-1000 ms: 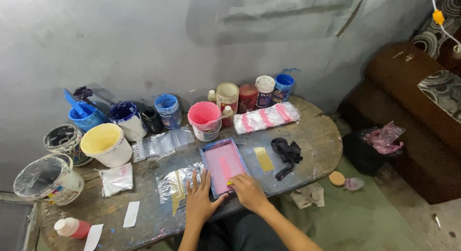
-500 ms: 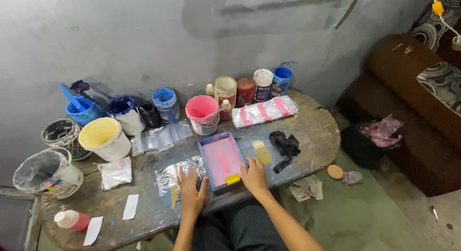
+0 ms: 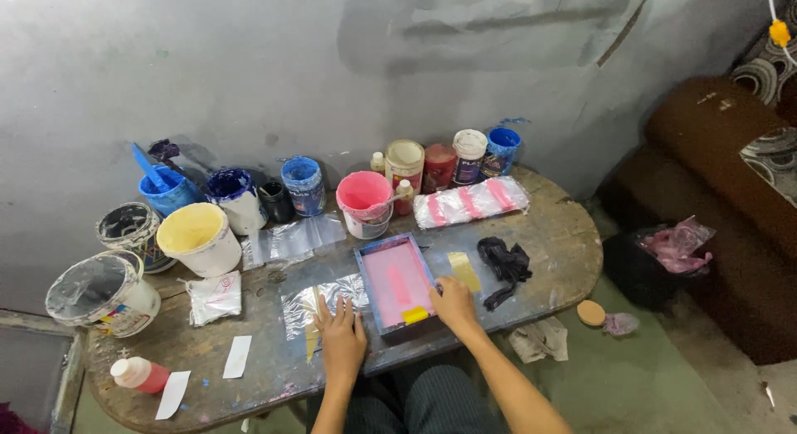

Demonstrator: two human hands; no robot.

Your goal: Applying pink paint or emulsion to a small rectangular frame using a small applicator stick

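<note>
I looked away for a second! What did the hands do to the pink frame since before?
The right hand slid down from the middle of the pink screen frame to its near right corner, beside a small yellow squeegee that lies at the frame's near edge. The left hand stayed flat on the clear plastic sheet. The paint buckets and black rag did not move.
</note>
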